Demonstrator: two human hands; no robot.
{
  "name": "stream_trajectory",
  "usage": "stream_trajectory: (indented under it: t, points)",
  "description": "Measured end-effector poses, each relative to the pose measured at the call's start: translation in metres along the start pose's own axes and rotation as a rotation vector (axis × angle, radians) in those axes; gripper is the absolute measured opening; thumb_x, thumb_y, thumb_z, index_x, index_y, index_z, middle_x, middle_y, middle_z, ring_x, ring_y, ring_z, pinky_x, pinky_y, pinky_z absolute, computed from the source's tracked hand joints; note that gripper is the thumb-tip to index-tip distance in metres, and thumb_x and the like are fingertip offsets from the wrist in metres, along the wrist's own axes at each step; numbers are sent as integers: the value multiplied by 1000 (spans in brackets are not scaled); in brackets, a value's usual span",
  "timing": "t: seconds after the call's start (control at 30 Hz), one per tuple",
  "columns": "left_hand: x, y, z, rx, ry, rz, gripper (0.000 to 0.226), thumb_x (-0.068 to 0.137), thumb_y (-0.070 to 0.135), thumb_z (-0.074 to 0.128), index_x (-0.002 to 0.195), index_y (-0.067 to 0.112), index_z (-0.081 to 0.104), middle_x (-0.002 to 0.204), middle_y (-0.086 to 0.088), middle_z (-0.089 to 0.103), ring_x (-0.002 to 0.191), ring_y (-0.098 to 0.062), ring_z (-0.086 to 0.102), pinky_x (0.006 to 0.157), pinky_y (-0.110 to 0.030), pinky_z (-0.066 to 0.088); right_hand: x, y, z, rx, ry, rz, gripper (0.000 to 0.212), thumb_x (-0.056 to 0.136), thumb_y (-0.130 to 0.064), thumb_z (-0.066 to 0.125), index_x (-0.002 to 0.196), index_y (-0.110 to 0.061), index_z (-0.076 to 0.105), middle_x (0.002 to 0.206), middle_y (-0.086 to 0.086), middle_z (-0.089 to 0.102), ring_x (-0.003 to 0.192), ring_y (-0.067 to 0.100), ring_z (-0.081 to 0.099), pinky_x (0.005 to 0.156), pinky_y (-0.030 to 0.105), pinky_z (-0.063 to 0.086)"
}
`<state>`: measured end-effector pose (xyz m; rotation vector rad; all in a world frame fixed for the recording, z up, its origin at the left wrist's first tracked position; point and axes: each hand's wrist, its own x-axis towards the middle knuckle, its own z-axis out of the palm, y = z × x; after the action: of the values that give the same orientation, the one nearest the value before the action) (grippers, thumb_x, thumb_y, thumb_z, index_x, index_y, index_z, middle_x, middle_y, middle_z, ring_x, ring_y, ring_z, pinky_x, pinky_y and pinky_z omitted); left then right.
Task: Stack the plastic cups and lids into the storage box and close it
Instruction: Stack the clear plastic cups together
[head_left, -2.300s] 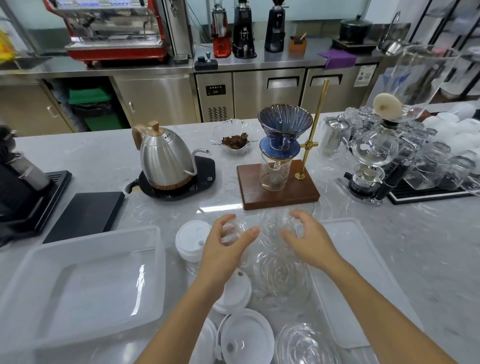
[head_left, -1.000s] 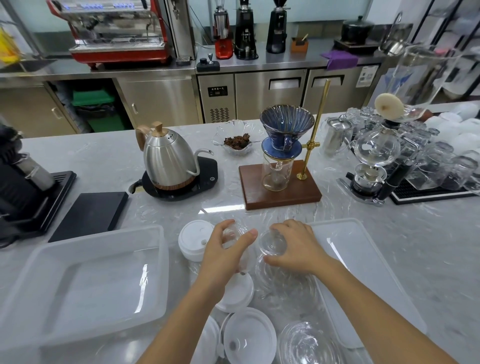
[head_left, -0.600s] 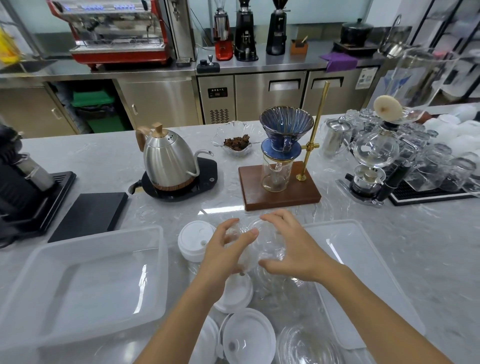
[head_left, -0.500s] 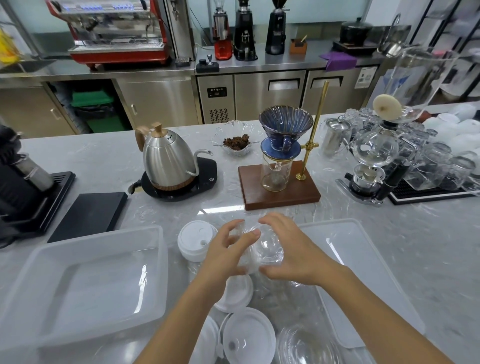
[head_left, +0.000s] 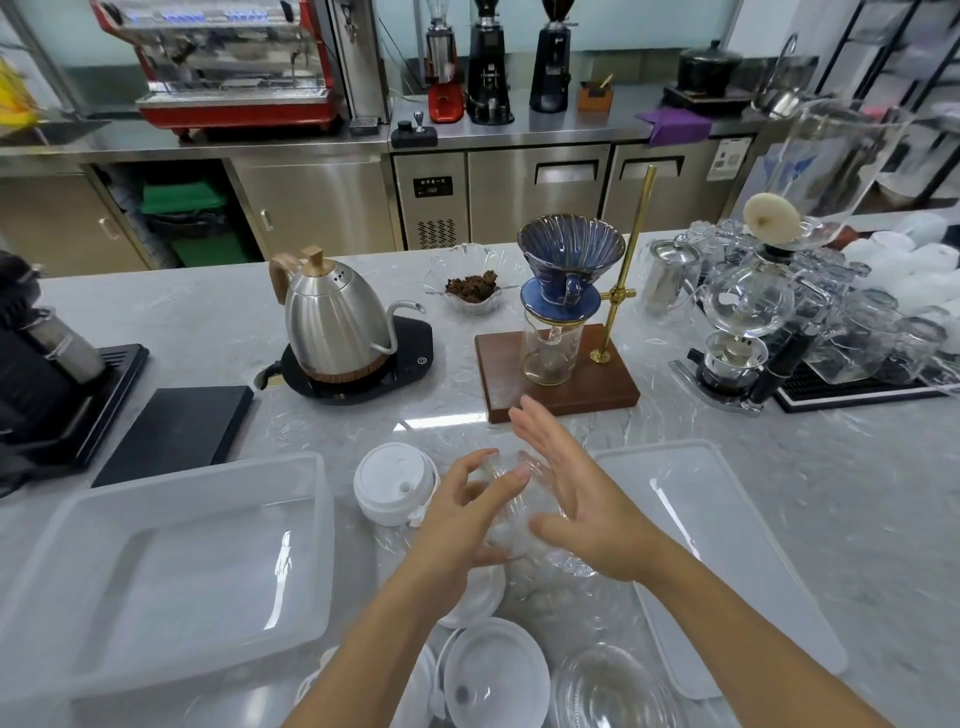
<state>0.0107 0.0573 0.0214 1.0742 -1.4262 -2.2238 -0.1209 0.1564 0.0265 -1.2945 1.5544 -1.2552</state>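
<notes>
Head view: left hand (head_left: 457, 514) grips one clear cup (head_left: 511, 512) (right hand (head_left: 576, 499) flat, open).

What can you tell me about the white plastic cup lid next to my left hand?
The white round plastic cup lid is domed, with a small sip hole and a raised rim. It apparently caps a clear cup standing on the grey marble counter, between the translucent storage box and the left hand, which does not touch it.

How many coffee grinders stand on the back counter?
3, in a row: red grinder at left, black grinder in the middle, second black grinder at right. None looks hidden.
</notes>
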Motion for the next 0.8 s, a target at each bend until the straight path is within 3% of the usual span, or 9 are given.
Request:
stream_trajectory:
  t: [0.13, 0.2, 0.37, 0.57, 0.7, 0.8]
  points:
    - [0, 0, 6, -89, -11, -18, 70, 65, 51, 86, 128, 32, 63, 133, -10, 61, 124, -38, 59, 85, -60, 61, 1, 2, 15, 328, 193, 53, 55, 94, -35, 55, 146, -38, 39, 154, -14, 46, 143, 0, 39, 118, 32, 33]
    - [-2, 1, 10, -95, -36, -1, 61, 71, 48, 84, 126, 31, 64, 132, -13, 64, 124, -38, 61, 88, -62, 59, 1, 6, 25, 379, 319, 94, 44, 98, -36, 44, 141, -31, 52, 145, -9, 57, 138, 6, 48, 120, 41, 32]
    - [-9, -2, 20, -81, -42, 53, 51, 76, 43, 80, 124, 36, 64, 128, -16, 67, 114, -21, 71, 89, -58, 60, -2, 5, 43, 371, 408, 125, 59, 98, -59, 26, 135, -29, 61, 142, -11, 60, 139, 11, 48, 121, 48, 29]
    - [-13, -5, 24, -66, -8, 91, 77, 59, 53, 87, 130, 42, 59, 138, -17, 56, 123, -26, 64, 85, -49, 63, -9, 3, 51, 309, 367, 88, 71, 94, -68, 15, 143, -33, 53, 147, -22, 52, 141, -5, 38, 121, 30, 22]
    - [-14, -5, 24, -57, 29, 97, 82, 55, 55, 87, 130, 40, 58, 138, -16, 56, 121, -27, 64, 93, -57, 58, -13, 5, 52, 301, 253, 46, 80, 89, -80, 16, 150, -34, 41, 155, -25, 40, 147, -4, 27, 121, 30, 19]
    - [-17, -2, 19, -50, 54, 106, 71, 53, 55, 87, 119, 42, 63, 131, -13, 60, 114, -29, 68, 93, -65, 55, -16, 10, 39, 217, 277, 46, 75, 90, -79, 21, 148, -37, 44, 153, -23, 44, 144, -5, 33, 117, 25, 24]
